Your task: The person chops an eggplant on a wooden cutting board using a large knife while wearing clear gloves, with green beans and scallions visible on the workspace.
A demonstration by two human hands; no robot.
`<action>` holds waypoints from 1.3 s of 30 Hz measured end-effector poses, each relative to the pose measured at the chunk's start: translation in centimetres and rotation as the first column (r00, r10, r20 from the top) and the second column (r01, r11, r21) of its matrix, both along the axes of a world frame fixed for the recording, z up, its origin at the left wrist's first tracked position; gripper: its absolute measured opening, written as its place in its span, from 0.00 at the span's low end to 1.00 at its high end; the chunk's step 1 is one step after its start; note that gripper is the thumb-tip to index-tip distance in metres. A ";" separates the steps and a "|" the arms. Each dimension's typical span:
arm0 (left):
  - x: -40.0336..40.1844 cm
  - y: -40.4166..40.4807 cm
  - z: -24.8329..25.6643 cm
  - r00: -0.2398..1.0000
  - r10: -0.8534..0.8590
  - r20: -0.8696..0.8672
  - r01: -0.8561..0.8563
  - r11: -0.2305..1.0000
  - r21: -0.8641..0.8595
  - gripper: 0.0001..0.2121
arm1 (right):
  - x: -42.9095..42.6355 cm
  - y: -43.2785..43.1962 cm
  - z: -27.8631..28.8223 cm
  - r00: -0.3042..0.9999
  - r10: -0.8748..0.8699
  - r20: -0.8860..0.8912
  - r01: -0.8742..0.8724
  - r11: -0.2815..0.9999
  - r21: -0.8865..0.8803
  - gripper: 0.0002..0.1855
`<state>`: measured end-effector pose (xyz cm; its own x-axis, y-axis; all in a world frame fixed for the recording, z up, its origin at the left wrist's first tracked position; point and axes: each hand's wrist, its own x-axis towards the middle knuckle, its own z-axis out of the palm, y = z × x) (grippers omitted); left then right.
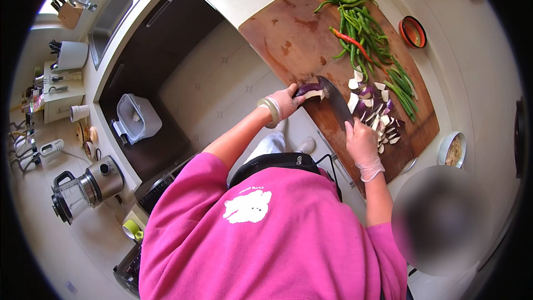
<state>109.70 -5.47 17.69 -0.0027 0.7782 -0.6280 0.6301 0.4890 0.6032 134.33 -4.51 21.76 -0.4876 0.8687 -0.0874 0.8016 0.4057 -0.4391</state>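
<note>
My gloved left hand [287,102] grips one end of a purple eggplant piece [310,91] at the near edge of a large wooden cutting board [287,46]. Pale flesh shows along its cut side. In my right hand [361,139], also in a clear glove, is the handle of a dark-bladed kitchen knife [335,96]. Its blade tip lies close beside the eggplant's far end; whether it touches cannot be made out. Cut eggplant chunks [374,110] are heaped to the right of the blade. Past them lie long green peppers [354,21], one red pepper [352,43] and green scallion lengths [402,93].
An orange bowl [412,32] and a white bowl of food [452,150] stand on the counter beyond the board. A lined waste bin [139,118] hangs at the cabinet on the left. Behind it are a blender [89,187], a knife block [70,14] and a sink [109,21].
</note>
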 end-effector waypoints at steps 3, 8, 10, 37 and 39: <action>0.3 -0.1 0.4 0.999 -0.015 -0.033 0.015 1.000 -0.009 0.18 | -1.0 1.3 -0.7 0.999 0.028 0.041 -0.026 0.999 -0.044 0.13; 0.3 -0.5 0.3 0.990 -0.066 -0.126 0.068 0.998 0.015 0.20 | -2.2 2.2 -2.6 0.998 -0.002 0.067 0.007 0.998 -0.069 0.15; 0.3 -0.6 0.0 0.989 -0.072 -0.127 0.080 0.995 0.060 0.20 | -1.6 2.2 -4.0 0.997 -0.013 -0.073 0.017 0.998 0.055 0.15; 6.0 -1.9 -2.3 0.895 0.437 0.091 -0.443 0.894 0.065 0.22 | 0.2 -2.2 0.0 0.884 -0.414 -0.216 0.384 0.908 -0.169 0.12; 7.0 -2.3 -2.9 0.884 0.458 0.093 -0.467 0.878 0.110 0.21 | -1.2 -2.4 1.7 0.927 -0.338 -0.161 0.333 0.941 -0.058 0.12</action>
